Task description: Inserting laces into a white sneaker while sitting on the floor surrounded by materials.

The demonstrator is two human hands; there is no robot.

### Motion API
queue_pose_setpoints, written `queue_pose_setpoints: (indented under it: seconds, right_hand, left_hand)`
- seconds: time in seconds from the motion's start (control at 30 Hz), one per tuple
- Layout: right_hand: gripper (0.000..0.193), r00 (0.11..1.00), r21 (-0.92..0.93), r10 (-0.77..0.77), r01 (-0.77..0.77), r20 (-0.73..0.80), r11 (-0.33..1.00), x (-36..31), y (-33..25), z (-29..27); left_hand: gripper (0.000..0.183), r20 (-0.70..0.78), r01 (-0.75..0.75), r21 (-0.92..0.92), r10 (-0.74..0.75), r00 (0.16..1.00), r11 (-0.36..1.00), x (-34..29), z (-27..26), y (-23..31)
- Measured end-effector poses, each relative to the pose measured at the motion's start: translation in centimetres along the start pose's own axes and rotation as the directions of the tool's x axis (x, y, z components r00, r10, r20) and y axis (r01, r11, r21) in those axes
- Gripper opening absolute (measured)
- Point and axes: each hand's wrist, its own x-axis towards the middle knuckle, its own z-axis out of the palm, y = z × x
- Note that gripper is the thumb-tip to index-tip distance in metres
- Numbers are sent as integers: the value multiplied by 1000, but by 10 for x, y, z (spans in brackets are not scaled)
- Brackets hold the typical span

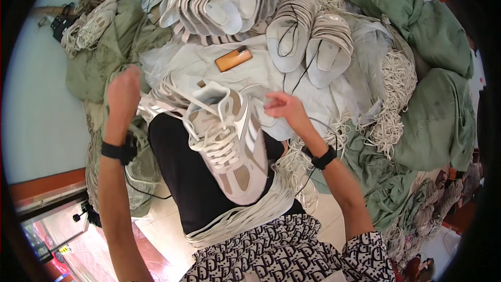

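A beige and white sneaker (pixel 245 149) rests on my lap, toe toward me. White shoelace (pixel 222 146) runs criss-cross through its eyelets, and a loose length lies across the collar toward the upper left. My left hand (pixel 124 94) is raised to the left of the shoe, closed and blurred by motion. Close to the shoe's right side is my right hand (pixel 286 108), its fingers curled together. What either hand holds, if anything, is too small or blurred to make out. A bundle of loose white laces (pixel 235 224) lies across my lap, nearer me than the toe.
Beyond the shoe, an orange phone (pixel 233 59) lies on white cloth. Stacked shoe uppers (pixel 224 10) stand behind it, with more stacked uppers (pixel 329 55) to the right. Piles of white laces (pixel 394 99) and green sacks (pixel 436 117) crowd the right; another sack (pixel 88 75) sits left.
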Motion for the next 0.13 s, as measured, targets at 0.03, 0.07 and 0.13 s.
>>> queue_pose_setpoints:
  seconds: [0.03, 0.07, 0.13]
  right_hand:
    - [45, 997, -59, 66, -67, -27, 996, -1, 22, -10]
    - [44, 977, -157, 183, -199, -109, 967, -1, 46, -20]
    - [45, 990, -354, 73, -111, -121, 929, 2, 95, -34]
  left_hand:
    - [15, -29, -119, -78, 117, 993, 990, -5, 7, 11]
    - [18, -63, -235, -160, 228, 972, 959, -12, 13, 23]
    - [21, 1, -229, -261, 237, 971, 938, -11, 22, 42]
